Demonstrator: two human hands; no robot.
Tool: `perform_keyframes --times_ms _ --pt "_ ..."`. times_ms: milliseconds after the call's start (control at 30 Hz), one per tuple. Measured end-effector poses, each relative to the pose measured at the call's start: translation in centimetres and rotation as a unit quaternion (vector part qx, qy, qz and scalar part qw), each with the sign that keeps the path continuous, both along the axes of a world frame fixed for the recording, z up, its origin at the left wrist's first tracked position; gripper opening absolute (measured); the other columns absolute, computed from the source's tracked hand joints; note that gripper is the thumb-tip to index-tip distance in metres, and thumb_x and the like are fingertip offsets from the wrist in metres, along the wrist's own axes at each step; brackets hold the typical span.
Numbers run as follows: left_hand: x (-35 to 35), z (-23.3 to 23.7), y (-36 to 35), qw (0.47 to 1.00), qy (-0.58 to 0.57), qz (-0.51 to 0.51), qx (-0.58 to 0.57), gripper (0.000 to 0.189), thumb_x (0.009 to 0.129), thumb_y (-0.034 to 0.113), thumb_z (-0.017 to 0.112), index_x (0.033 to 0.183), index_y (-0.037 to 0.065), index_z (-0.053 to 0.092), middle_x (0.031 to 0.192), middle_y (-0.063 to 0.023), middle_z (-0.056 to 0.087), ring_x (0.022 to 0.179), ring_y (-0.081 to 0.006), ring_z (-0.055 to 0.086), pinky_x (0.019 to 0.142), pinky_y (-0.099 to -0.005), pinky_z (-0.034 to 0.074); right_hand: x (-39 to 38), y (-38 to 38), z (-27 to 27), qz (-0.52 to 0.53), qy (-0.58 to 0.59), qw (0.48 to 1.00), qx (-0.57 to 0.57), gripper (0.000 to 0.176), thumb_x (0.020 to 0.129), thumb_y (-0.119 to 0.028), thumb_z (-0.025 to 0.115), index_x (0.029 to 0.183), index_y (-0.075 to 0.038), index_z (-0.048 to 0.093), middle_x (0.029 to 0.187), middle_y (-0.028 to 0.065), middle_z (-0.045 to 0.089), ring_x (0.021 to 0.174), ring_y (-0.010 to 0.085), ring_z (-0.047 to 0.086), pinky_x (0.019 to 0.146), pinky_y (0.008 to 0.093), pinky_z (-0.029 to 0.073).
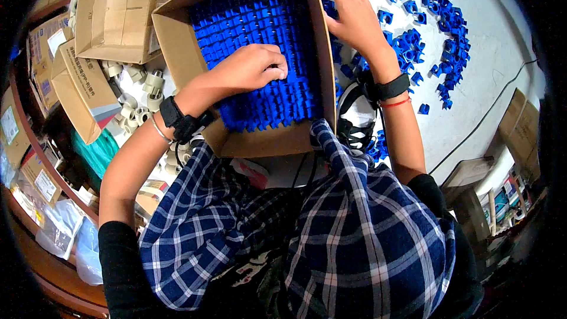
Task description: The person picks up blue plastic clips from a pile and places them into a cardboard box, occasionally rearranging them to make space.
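Note:
An open cardboard box (247, 146) sits tilted between my knees, its inside lined with tight rows of blue plastic pipe clips (236, 26). Over the middle of those rows is my left hand (257, 66), its fingers curled in. Whatever it may hold is hidden under the fingers. Just outside the box's right wall, my right hand (353, 18) has its fingers apart, close against the wall and above loose blue clips (407, 47). I see nothing held in it, though the box wall partly hides its fingertips.
Loose clips spread over the pale floor (472, 23) to the right. At the upper left stands another open carton (118, 15), with grey pipe fittings (155, 85) near it. A shoe (356, 112) is beside the box. A dark cable (484, 115) crosses the floor.

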State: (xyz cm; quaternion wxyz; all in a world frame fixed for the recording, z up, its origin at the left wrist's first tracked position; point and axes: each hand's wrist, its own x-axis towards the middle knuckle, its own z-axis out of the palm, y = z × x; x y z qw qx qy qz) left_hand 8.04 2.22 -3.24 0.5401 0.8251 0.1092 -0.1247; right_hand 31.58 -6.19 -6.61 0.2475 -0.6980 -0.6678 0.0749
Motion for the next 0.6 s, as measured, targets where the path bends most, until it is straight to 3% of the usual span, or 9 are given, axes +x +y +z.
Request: perform_keyframes --times_ms 133,533,600 --pt "0.34 0.24 0.06 0.999 -0.002 0.039 -0.005 0.018 0.085 0.017 0.058 0.088 0.002 0.068 0.087 -0.0137 0.064 0.083 -0.0302 0.063 0.075 -0.038 0.05 -0.04 -0.03 -0.04 -0.002 -0.001 1.0 -0.003 0.051 0.076 -0.023 0.061 0.126 -0.016 0.054 0.122 0.0175 0.054 0.113 0.0392 0.047 0.1 0.045 0.04" --pt "0.13 -0.14 0.55 1.0 -0.006 -0.001 0.006 0.014 0.083 0.009 0.058 0.088 0.003 0.068 0.087 -0.0125 0.065 0.083 -0.0293 0.064 0.076 -0.0362 0.051 -0.21 0.07 0.11 -0.002 -0.004 1.0 -0.002 0.052 0.076 -0.024 0.062 0.126 -0.015 0.053 0.122 0.0178 0.053 0.113 0.0394 0.047 0.1 0.0453 0.04" --pt "0.35 0.19 0.54 0.999 0.002 0.032 -0.003 0.014 0.084 0.011 0.058 0.089 0.003 0.069 0.086 -0.0117 0.067 0.083 -0.0252 0.065 0.076 -0.0333 0.051 -0.29 -0.09 0.43 -0.015 0.006 1.0 -0.003 0.051 0.076 -0.024 0.061 0.126 -0.015 0.054 0.123 0.0178 0.053 0.113 0.0397 0.047 0.1 0.0454 0.04"
